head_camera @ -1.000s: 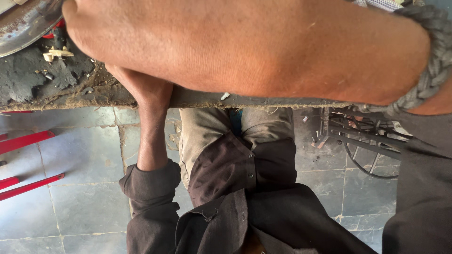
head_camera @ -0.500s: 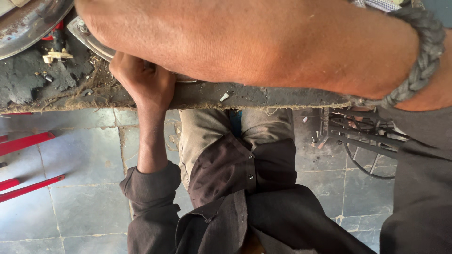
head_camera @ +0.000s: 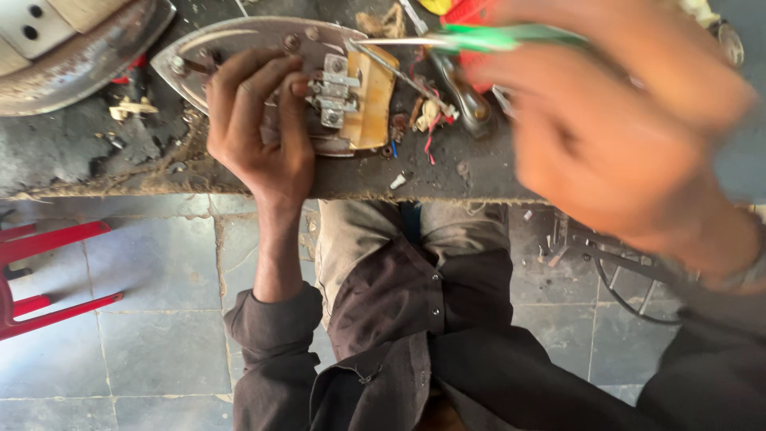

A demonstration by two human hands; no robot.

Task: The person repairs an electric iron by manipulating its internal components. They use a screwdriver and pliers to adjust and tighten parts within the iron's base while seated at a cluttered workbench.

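A metal iron soleplate (head_camera: 239,40) lies on the dirty workbench (head_camera: 96,160), with a yellowish block (head_camera: 371,100) and a small metal terminal part (head_camera: 333,96) mounted on it. My left hand (head_camera: 255,128) lies flat on the soleplate, fingers spread over its middle, pressing it down. My right hand (head_camera: 622,136) is close to the camera and blurred; it grips a green-handled screwdriver (head_camera: 487,36) whose shaft points left toward the terminal part.
Another iron body (head_camera: 72,48) sits at the bench's top left. Loose screws, wire scraps and a metal tool (head_camera: 459,92) lie right of the soleplate. Below are my lap, a tiled floor, a red frame (head_camera: 48,271) at left and a wire rack (head_camera: 622,271) at right.
My right forearm, which covered the bench top, has swung right and now shows the hand with the screwdriver. My left hand has moved up onto the soleplate, now fully in view.
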